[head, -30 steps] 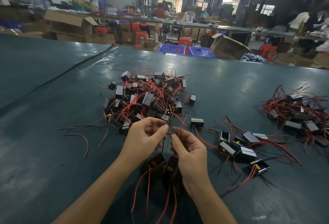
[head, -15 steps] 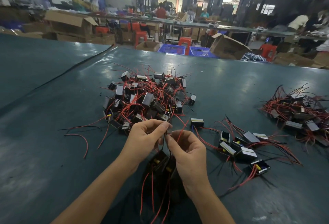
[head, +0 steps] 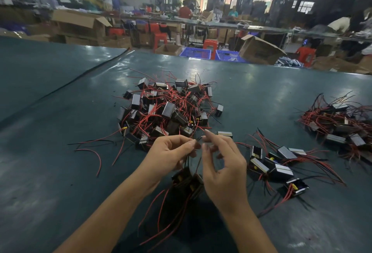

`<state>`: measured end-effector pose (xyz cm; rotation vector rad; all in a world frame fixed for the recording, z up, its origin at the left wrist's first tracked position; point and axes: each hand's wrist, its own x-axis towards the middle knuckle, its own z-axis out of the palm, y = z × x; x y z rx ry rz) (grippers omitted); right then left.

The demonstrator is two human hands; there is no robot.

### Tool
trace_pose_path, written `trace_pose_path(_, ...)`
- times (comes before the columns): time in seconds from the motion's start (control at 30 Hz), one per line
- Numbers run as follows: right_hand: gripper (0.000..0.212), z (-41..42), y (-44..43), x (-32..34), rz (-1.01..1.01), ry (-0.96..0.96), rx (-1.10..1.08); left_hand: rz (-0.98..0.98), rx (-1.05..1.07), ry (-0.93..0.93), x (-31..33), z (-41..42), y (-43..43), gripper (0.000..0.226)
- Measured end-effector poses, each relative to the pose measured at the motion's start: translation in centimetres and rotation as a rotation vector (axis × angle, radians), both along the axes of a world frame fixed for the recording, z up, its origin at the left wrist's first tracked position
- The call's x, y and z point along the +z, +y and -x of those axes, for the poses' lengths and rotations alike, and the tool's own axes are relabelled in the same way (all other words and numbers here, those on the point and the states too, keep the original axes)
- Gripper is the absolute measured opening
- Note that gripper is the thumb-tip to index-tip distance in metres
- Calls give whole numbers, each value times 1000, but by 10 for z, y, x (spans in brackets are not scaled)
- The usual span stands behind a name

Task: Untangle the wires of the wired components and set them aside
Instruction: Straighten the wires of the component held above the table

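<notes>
Over the near table [head: 60, 172], the left hand [head: 171, 154] pinched wires [head: 187, 162] of dangling components [head: 188, 180]. The right hand [head: 223, 164] had loosened its earlier pinch, fingers half-curled, hold unclear. A strand seemed freed, and the far pile [head: 167, 110] waited.

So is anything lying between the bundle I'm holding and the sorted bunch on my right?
Only your right hand sits between the dangling components and the set-aside group; nothing else visible does.
</notes>
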<state>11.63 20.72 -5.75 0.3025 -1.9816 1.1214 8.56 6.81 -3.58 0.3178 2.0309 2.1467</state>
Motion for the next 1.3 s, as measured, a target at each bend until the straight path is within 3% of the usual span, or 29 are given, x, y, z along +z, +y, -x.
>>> trace_pose_path(0.17, 31, -3, -2, 6, 267, -210, 206, -1, -51, -10, 3, 1, -3, 21)
trace_pose_path(0.3, 17, 0, 2, 7, 439, -346, 268, 27, -54, -6, 4, 2, -4, 20)
trace_pose_path(0.4, 10, 1, 7, 6, 318, -390, 264, 41, -51, 10, 5, 2, -5, 18)
trace_pose_path(0.53, 6, 0, 9, 2, 40, -222, 169, 92, -7, 18, 6, 2, -5, 29)
trace_pose_path(0.63, 3, 0, 10, 4, 43, -150, 170, 104, 5, 30, 7, 3, -6, 34)
trace_pose_path(0.93, 33, -1, 8, 14, 567, -721, 395, 137, -77, 163, 8, 0, -6, 30)
trace_pose_path(1.03, 36, 1, 7, 12, 695, -802, 390, 161, -74, 200, 6, -1, -3, 22)
trace_pose_path(1.13, 32, -1, 5, 9, 546, -592, 353, 140, -16, 209, 6, -1, -3, 21)
trace_pose_path(1.23, 18, -3, 5, 4, 135, -283, 203, 102, 16, 145, 9, 0, -5, 34)
trace_pose_path(1.3, 14, -2, 8, 3, -30, -181, 152, 89, 4, 78, 11, 0, -6, 38)
